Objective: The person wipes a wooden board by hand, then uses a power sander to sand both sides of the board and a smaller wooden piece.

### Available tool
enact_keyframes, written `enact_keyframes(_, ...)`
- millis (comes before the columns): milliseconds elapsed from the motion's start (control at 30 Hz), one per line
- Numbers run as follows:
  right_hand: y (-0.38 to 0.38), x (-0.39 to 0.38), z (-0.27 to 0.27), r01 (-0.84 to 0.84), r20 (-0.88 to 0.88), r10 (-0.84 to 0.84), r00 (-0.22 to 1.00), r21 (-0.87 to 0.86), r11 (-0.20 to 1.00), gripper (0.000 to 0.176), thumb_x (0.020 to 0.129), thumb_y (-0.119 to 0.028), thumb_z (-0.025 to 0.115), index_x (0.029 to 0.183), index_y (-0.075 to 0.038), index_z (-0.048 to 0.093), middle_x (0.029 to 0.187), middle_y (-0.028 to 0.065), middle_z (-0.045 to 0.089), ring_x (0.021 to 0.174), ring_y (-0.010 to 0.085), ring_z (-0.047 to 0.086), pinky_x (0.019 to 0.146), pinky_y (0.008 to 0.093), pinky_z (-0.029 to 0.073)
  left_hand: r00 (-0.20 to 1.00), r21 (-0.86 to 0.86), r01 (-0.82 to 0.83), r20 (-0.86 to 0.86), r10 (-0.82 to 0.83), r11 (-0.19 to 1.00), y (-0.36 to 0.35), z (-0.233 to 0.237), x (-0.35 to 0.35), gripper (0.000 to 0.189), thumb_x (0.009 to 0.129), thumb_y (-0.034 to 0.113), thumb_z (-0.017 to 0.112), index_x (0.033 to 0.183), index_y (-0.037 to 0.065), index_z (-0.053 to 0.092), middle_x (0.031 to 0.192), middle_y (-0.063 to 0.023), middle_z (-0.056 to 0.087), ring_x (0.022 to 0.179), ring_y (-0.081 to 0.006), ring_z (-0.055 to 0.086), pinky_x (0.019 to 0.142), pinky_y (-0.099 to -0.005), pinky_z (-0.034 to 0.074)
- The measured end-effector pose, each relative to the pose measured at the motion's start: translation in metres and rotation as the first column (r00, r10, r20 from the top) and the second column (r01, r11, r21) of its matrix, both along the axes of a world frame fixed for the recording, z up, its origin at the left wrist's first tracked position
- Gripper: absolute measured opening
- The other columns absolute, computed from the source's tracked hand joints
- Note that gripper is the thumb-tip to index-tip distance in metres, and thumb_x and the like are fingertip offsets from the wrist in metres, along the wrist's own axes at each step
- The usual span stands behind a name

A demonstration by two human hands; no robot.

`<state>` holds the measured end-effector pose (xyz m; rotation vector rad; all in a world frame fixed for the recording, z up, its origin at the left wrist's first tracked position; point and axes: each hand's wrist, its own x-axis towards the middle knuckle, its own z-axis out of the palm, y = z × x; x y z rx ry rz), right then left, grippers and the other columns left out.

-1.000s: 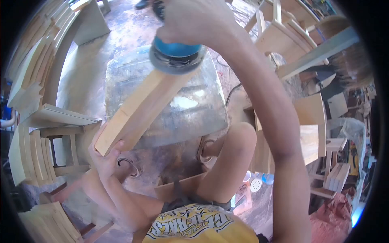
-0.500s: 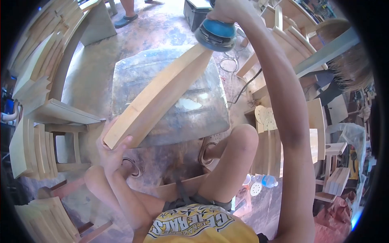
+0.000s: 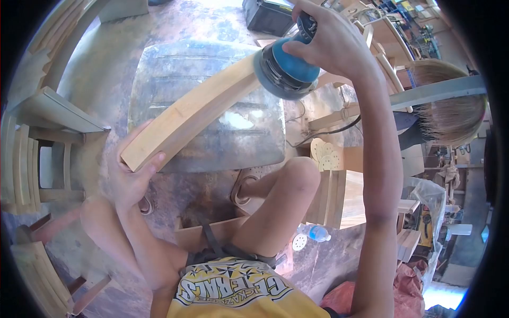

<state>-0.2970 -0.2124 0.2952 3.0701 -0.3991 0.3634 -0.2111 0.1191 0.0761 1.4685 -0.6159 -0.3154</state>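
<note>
My left hand [image 3: 132, 172] is wrapped round the near end of a curved, pale wooden piece [image 3: 193, 108], thumb on its side. The piece slants up and away to the right, over a worn grey board [image 3: 228, 148] on the floor. At its far end, my right hand [image 3: 336, 45] grips a blue orbital sander [image 3: 289, 66]. The sander is tilted, and its pad side meets the end of the wood. My palm and fingers hide part of the sander's top.
Wooden pieces [image 3: 24, 164] are stacked at the left. Sanding discs [image 3: 326, 153] lie on wood beside my right knee, near a water bottle [image 3: 318, 233]. A black cable [image 3: 331, 138] runs to the right of the board. A dark box [image 3: 268, 18] stands at the back.
My right hand has tipped the sander over and lowered it against the wood's far end. The whole view has shifted, with more of the right side showing. My left hand keeps its hold.
</note>
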Motion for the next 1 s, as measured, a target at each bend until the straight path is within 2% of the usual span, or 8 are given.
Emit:
enact_keyframes(100,0.012,0.008,0.002,-0.023,-0.022,0.022,1.0,-0.056,0.998,0.041,0.072,-0.026,0.081,0.1,-0.002,0.063,0.086,0.0199,0.067,0.086,0.0368,0.066,0.078,0.0454,0.051,0.999,0.021,-0.033,0.033,0.032,0.999,-0.002,0.007,-0.003,0.057,0.076,-0.002,0.081,0.131,-0.005,0.065,0.126,-0.0126,0.071,0.116,-0.0169,0.065,0.102,-0.032,0.049)
enact_keyframes(167,0.012,0.011,-0.004,0.166,-0.105,-0.163,0.981,0.021,0.986,0.049,0.074,-0.03,0.085,0.117,-0.014,0.066,0.085,0.0123,0.069,0.081,0.0277,0.068,0.078,0.0403,0.053,0.999,0.026,-0.02,0.048,0.019,0.999,-0.003,0.011,-0.005,0.056,0.077,-0.004,0.079,0.131,-0.004,0.066,0.124,-0.0118,0.072,0.114,-0.0155,0.066,0.101,-0.031,0.05)
enact_keyframes(267,-0.022,0.017,-0.01,0.049,-0.093,-0.057,0.994,-0.086,0.995,0.046,0.076,-0.031,0.085,0.109,-0.012,0.061,0.083,0.0103,0.067,0.079,0.0248,0.066,0.075,0.0401,0.051,0.998,-0.007,-0.015,0.053,0.015,1.0,-0.005,0.009,-0.005,0.057,0.077,-0.004,0.079,0.132,-0.003,0.066,0.122,-0.0113,0.073,0.111,-0.0148,0.066,0.099,-0.0304,0.05)
enact_keyframes(367,-0.04,0.022,-0.016,0.045,-0.028,-0.052,0.998,-0.201,0.979,0.045,0.076,-0.032,0.084,0.108,-0.011,0.06,0.082,0.0097,0.065,0.078,0.0254,0.065,0.074,0.041,0.05,1.0,-0.04,0.012,0.015,-0.012,0.999,-0.005,0.01,-0.005,0.057,0.077,-0.005,0.078,0.133,-0.003,0.065,0.121,-0.0112,0.073,0.11,-0.0143,0.066,0.098,-0.0303,0.05)
enact_keyframes(600,0.02,0.007,-0.008,-0.023,-0.045,0.017,0.999,-0.142,0.99,0.045,0.075,-0.029,0.083,0.109,-0.011,0.059,0.081,0.0096,0.064,0.075,0.0265,0.06,0.074,0.0413,0.049,1.0,-0.083,0.012,-0.009,-0.013,0.996,-0.007,0.01,-0.007,0.057,0.076,-0.005,0.077,0.133,-0.003,0.066,0.122,-0.0114,0.073,0.11,-0.014,0.066,0.098,-0.0304,0.051)
enact_keyframes(733,0.0,0.01,-0.009,-0.056,-0.037,0.052,0.998,-0.106,0.993,0.045,0.076,-0.03,0.083,0.109,-0.011,0.059,0.081,0.0096,0.064,0.075,0.0262,0.06,0.074,0.0409,0.049,1.0,-0.074,0.029,-0.006,-0.029,0.997,-0.006,0.01,-0.005,0.058,0.076,-0.005,0.076,0.133,-0.004,0.065,0.124,-0.0115,0.072,0.112,-0.0138,0.065,0.1,-0.0297,0.05)
enact_keyframes(800,-0.011,0.018,-0.008,0.037,-0.063,-0.043,0.997,-0.093,0.995,0.047,0.073,-0.033,0.085,0.109,-0.011,0.063,0.088,0.0142,0.07,0.087,0.0357,0.069,0.079,0.0454,0.052,1.0,-0.073,0.03,0.002,-0.03,0.997,-0.005,0.012,-0.006,0.058,0.077,-0.005,0.076,0.134,-0.004,0.065,0.124,-0.0114,0.072,0.113,-0.0136,0.065,0.101,-0.0294,0.049)
enact_keyframes(1000,0.038,0.013,-0.003,-0.02,-0.07,0.02,0.997,0.004,1.0,0.043,0.074,-0.026,0.084,0.106,-0.009,0.063,0.081,0.0145,0.068,0.08,0.0324,0.068,0.075,0.0446,0.051,0.996,-0.108,0.031,-0.079,-0.039,0.994,-0.007,0.009,-0.007,0.057,0.078,-0.006,0.076,0.134,-0.002,0.066,0.124,-0.0111,0.072,0.114,-0.0134,0.065,0.1,-0.0287,0.049)
